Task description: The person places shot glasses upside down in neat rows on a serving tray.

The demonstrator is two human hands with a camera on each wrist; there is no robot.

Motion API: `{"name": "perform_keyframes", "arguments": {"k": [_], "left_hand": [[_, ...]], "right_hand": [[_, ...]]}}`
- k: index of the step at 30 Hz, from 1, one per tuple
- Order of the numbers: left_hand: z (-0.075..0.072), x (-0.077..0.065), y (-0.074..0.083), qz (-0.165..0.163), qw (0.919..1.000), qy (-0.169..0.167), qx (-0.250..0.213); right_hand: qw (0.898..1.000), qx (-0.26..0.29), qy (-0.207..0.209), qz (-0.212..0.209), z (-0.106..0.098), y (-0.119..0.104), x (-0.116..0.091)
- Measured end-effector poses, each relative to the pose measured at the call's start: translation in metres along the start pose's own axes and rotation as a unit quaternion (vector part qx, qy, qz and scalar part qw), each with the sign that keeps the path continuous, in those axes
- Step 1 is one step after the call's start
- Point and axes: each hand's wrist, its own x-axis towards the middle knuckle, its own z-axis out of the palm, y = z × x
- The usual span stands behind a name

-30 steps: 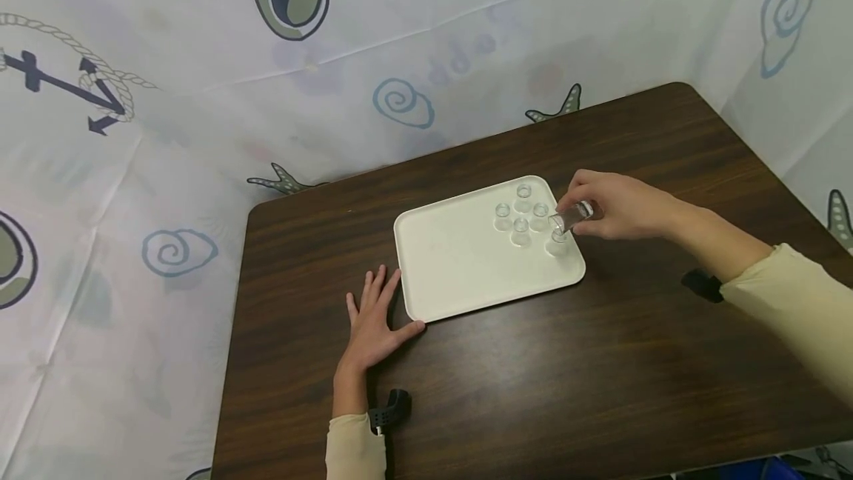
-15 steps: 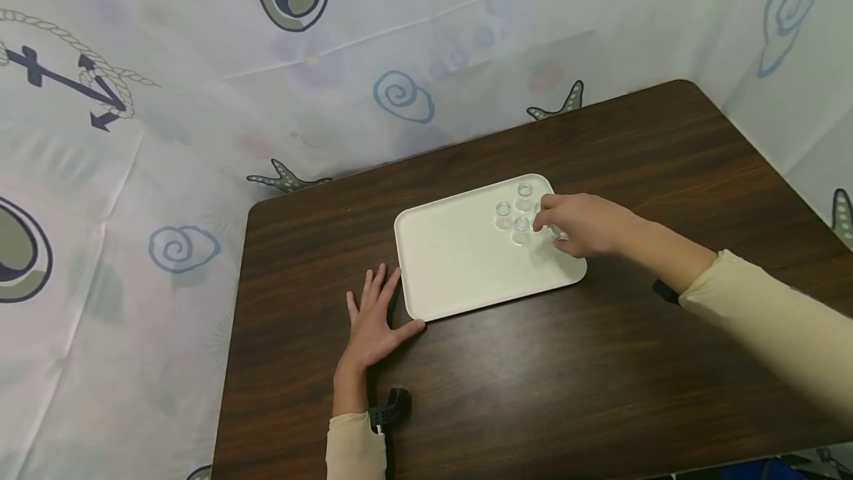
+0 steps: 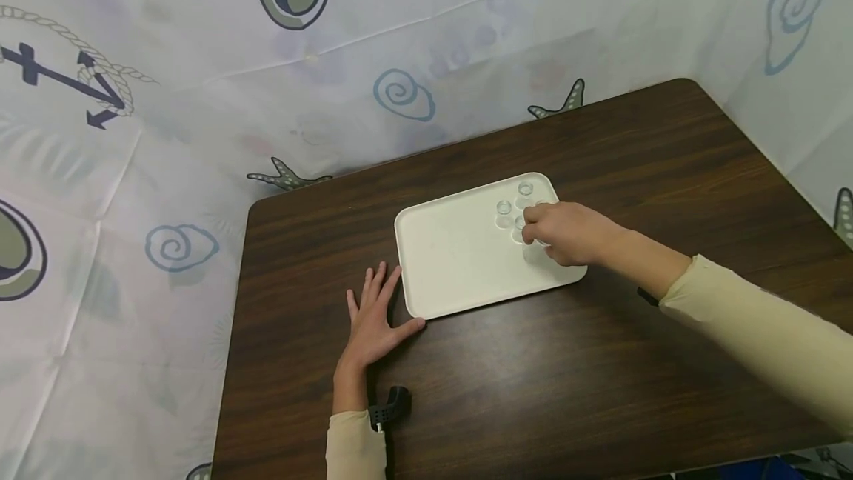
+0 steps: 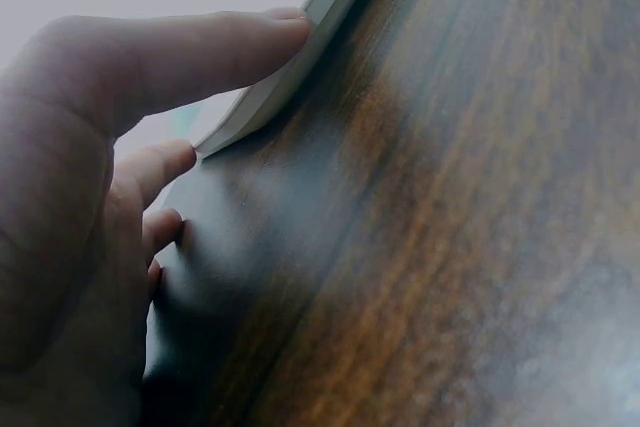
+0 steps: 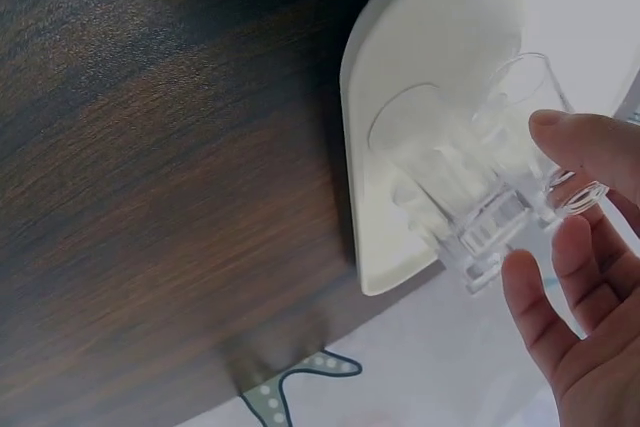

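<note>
My left hand (image 3: 369,332) lies spread at the near left corner of the white tray (image 3: 453,265); its thumb (image 4: 230,57) touches the tray's edge and the index finger reaches the left side. Over the tray's right part, my right hand (image 3: 571,234) pinches a small clear glass jar (image 5: 520,107) between thumb and fingers. In the head view, the hand covers most of it. Beside it in the right wrist view stands another clear jar (image 5: 415,132). More small jars, such as one (image 3: 503,212) and another (image 3: 526,192), stand on the tray.
The tray lies on a dark wooden table (image 3: 500,391). A white cloth (image 3: 320,102) with sea prints hangs behind the table and at both sides. A black wrist device (image 3: 395,406) is on the left forearm; part of another (image 3: 648,296) shows at the right sleeve.
My right hand, holding a tilted glass jar at the tray's right edge, has moved left and down over the tray among the jars. The left hand has stayed at the corner.
</note>
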Motion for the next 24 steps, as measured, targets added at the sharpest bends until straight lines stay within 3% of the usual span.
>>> {"name": "perform_keyframes", "arguments": {"k": [10, 24], "left_hand": [[-0.0009, 0.0018, 0.002, -0.001, 1.0, 0.001, -0.001], [-0.0011, 0.0032, 0.0036, -0.003, 1.0, 0.001, 0.0]], "right_hand": [[0.999, -0.034, 0.002, -0.024, 0.006, 0.0043, 0.0022], [0.998, -0.043, 0.014, -0.033, 0.0051, 0.0052, 0.0022]]}}
